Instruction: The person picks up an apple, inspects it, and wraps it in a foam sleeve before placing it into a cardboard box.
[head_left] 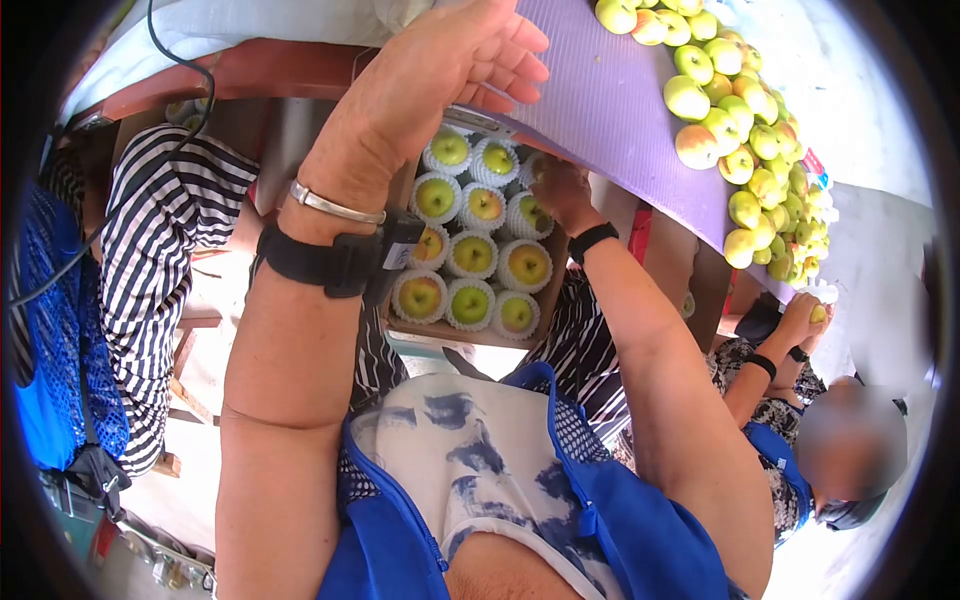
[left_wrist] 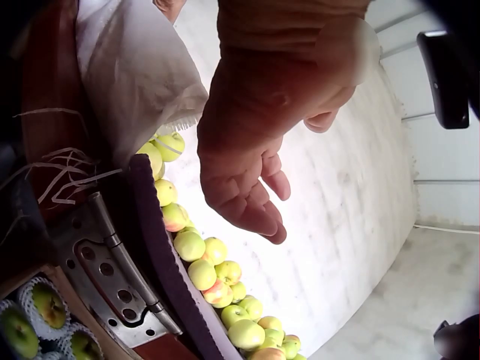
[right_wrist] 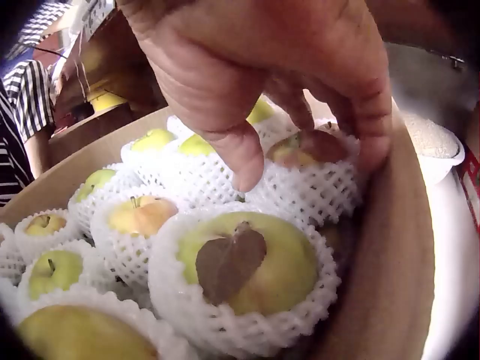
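Note:
A cardboard box [head_left: 462,336] holds rows of yellow-green apples in white foam nets. At its far right corner, my right hand [head_left: 562,196] reaches down inside. The right wrist view shows the thumb and fingers curled round a netted apple [right_wrist: 319,184] beside the box wall. Just nearer sits a netted apple with a brown leaf [right_wrist: 232,262] on top. My left hand [head_left: 450,70] is raised beyond the box, above the table edge, holding nothing. Its fingers [left_wrist: 262,217] are loosely bent in the left wrist view, with loose apples [left_wrist: 202,274] beyond.
A purple ridged mat [head_left: 610,100] covers the table edge, with a long pile of bare apples [head_left: 745,130] on it. A metal hinge [left_wrist: 112,270] lies by the edge. Another person's hands [head_left: 800,322] hold an apple at right. Striped clothing [head_left: 165,205] shows at left.

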